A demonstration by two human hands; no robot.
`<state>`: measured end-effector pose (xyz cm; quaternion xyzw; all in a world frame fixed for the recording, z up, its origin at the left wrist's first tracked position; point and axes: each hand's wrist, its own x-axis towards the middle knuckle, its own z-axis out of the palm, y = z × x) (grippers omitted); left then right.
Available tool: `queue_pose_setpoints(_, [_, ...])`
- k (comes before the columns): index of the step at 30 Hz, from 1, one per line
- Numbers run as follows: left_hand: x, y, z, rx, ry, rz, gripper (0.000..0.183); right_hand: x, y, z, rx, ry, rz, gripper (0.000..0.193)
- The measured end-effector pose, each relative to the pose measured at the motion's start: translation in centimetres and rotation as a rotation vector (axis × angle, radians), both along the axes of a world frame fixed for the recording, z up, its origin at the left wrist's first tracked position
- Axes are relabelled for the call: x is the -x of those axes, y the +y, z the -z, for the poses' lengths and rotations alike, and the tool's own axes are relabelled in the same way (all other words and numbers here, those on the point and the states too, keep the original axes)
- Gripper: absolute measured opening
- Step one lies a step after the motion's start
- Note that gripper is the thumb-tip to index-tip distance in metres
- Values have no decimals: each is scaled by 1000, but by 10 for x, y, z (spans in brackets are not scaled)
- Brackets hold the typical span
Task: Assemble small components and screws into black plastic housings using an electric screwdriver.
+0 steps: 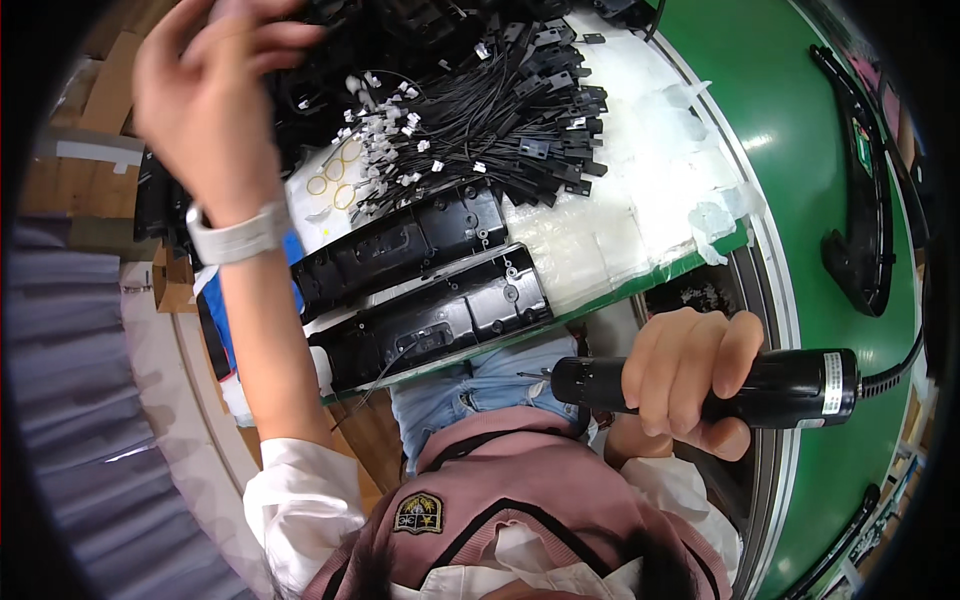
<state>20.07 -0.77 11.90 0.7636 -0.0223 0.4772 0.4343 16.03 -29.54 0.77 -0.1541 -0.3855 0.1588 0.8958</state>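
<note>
My right hand [690, 375] is wrapped round a black electric screwdriver [800, 388], held level in front of my body with its thin bit pointing left. My left hand [215, 110], blurred by motion, is raised at the far left over dark parts. Its fingers look apart, nothing shows in them, and some fingertips are cut by the upper edge. Two long black plastic housings [400, 245] lie side by side on the table's near side; a thin wire sticks out of the nearer housing [430, 318]. Behind them spreads a heap of black cables [490, 110] with small white connectors.
The white-covered table [650, 150] has a green edge. Several yellow rubber bands [340, 170] lie beside the cables. On the right runs a green work surface [740, 60] behind a metal rail, bearing a curved black part [865, 200]. The screwdriver's cord [900, 365] trails right. A grey curtain [80, 400] hangs left.
</note>
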Motion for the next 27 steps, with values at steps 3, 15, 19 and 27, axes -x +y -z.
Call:
queue_pose_setpoints(3, [18,30,0,46,-213,-46,19,4,1,0,-14,30,-20,37])
queue_pose_setpoints(15, [94,72,72,-136,590,-288,15,7,15,-8,86,-42,-17,34])
queue_pose_setpoints(19, [112,78,70,-569,711,-484,8,12,29,-14,59,-54,-26,35])
queue_pose_setpoints(27, [122,51,87,-358,659,93,15,11,57,-31,75,-229,-205,35])
